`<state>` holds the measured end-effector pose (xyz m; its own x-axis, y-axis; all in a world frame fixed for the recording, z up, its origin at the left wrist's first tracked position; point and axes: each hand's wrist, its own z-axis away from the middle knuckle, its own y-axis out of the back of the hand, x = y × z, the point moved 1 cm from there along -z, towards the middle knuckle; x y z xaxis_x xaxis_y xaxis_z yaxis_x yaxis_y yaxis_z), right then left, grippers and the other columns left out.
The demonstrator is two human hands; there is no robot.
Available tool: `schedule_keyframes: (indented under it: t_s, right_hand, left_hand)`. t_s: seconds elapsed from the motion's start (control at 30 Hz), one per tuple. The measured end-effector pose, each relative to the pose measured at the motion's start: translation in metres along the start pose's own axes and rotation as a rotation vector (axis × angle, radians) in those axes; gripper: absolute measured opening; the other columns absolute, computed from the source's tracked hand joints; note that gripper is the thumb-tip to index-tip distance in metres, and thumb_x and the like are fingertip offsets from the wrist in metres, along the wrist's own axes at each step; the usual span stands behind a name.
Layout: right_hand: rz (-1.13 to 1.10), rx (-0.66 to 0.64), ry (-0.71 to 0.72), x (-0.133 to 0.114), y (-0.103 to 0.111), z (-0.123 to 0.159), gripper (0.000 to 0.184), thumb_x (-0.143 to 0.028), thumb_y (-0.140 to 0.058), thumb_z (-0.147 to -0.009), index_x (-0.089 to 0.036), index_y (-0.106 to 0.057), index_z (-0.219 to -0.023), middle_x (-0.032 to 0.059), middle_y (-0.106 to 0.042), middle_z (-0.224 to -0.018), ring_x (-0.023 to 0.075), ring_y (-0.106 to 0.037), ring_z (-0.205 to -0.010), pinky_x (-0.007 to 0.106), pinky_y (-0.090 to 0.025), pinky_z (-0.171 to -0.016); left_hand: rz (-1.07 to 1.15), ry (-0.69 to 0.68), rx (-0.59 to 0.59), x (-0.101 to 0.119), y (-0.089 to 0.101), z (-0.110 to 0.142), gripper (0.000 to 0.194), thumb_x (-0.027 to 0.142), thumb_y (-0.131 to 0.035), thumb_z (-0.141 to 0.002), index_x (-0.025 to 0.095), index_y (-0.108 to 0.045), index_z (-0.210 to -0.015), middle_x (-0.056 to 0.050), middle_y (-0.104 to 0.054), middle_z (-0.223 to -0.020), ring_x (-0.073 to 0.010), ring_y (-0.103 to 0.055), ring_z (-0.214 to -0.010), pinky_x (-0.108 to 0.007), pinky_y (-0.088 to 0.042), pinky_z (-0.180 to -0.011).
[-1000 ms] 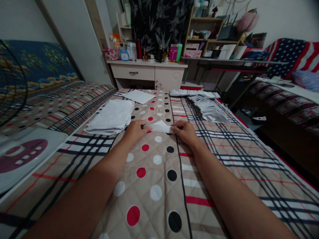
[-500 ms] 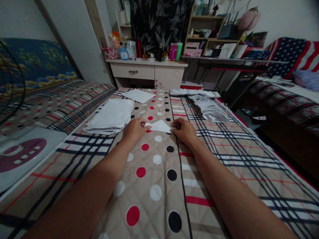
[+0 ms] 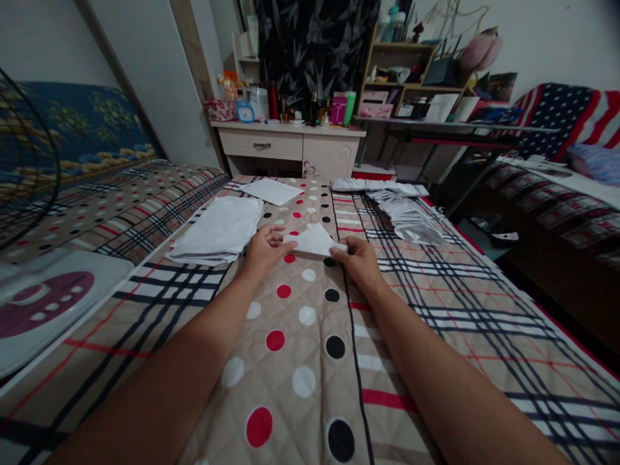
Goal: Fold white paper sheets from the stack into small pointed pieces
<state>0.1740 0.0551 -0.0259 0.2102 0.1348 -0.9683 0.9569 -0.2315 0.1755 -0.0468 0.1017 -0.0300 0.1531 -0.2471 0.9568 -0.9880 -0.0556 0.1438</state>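
A folded white paper (image 3: pixel 312 239), with a peak pointing away from me, is held between my two hands just over the bedspread (image 3: pixel 310 349). My left hand (image 3: pixel 266 248) pinches its left end between thumb and fingers. At the right end, my right hand (image 3: pixel 357 259) grips it with the thumb on the near side. Left of my left hand lies a stack of white sheets (image 3: pixel 217 226). Behind that rests a smaller white sheet or pile (image 3: pixel 274 191). To the right, a fanned row of folded white pieces (image 3: pixel 402 216) lies on the bedspread.
A long white bundle (image 3: pixel 378 187) lies at the far edge of the bed. Beyond stands a white dresser (image 3: pixel 281 145) with bottles and a blue clock (image 3: pixel 245 111). A white bag with a purple print (image 3: pixel 58 297) is at the left, below a round wire frame (image 3: pixel 48 174).
The right end of the folded paper now sits further into my right hand, whose thumb lies over it. My left fingers have spread slightly. The view has tilted a little upward.
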Motion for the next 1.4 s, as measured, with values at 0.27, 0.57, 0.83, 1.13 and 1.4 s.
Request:
schedule_keyframes:
  t_s: [0.27, 0.57, 0.83, 1.13, 1.4]
  right_hand:
    - [-0.387, 0.085, -0.029, -0.014, -0.012, 0.009, 0.023, -0.036, -0.075, -0.066, -0.018, -0.062, -0.073, -0.0015, -0.063, -0.062, 0.0123, -0.053, -0.055, 0.025, -0.041, -0.054]
    - [-0.347, 0.150, 0.057, -0.028, -0.020, 0.018, 0.023, -0.039, -0.073, -0.069, -0.018, -0.061, -0.070, -0.0010, -0.063, -0.060, 0.0111, -0.050, -0.051, 0.024, -0.040, -0.051]
    - [-0.243, -0.001, 0.106, -0.026, -0.031, 0.023, 0.022, -0.038, -0.072, -0.072, -0.018, -0.061, -0.072, -0.0019, -0.059, -0.057, 0.0110, -0.047, -0.050, 0.024, -0.035, -0.048]
    - [-0.234, -0.027, 0.078, -0.024, -0.019, 0.017, 0.022, -0.036, -0.074, -0.068, -0.018, -0.061, -0.067, -0.0021, -0.059, -0.054, 0.0109, -0.048, -0.049, 0.023, -0.034, -0.048]
    - [-0.244, -0.025, 0.069, -0.026, -0.011, 0.015, 0.021, -0.032, -0.076, -0.065, -0.018, -0.060, -0.062, -0.0026, -0.059, -0.053, 0.0106, -0.049, -0.049, 0.023, -0.036, -0.049]
  left_hand:
    - [0.486, 0.202, 0.113, 0.023, -0.020, 0.016, 0.077, 0.029, -0.086, -0.057, 0.019, -0.048, -0.123, -0.010, -0.060, -0.115, -0.0145, -0.062, -0.085, -0.022, -0.048, -0.063]
    - [0.619, 0.287, 0.005, 0.035, -0.038, 0.032, 0.062, 0.036, -0.087, -0.059, 0.021, -0.059, -0.112, -0.005, -0.067, -0.101, -0.0120, -0.063, -0.079, -0.020, -0.045, -0.060]
    - [0.414, 0.189, -0.137, 0.040, -0.046, 0.042, 0.036, 0.039, -0.088, -0.052, 0.012, -0.071, -0.069, -0.001, -0.065, -0.062, -0.0084, -0.049, -0.051, -0.022, -0.034, -0.050]
    - [0.377, 0.200, 0.062, 0.031, -0.024, 0.025, 0.034, 0.037, -0.087, -0.051, 0.012, -0.064, -0.059, 0.000, -0.059, -0.051, -0.0083, -0.048, -0.044, -0.022, -0.034, -0.046]
    - [0.455, 0.214, 0.157, 0.024, -0.008, 0.012, 0.035, 0.042, -0.081, -0.058, 0.014, -0.060, -0.060, 0.002, -0.056, -0.054, -0.0070, -0.048, -0.047, -0.018, -0.034, -0.045]
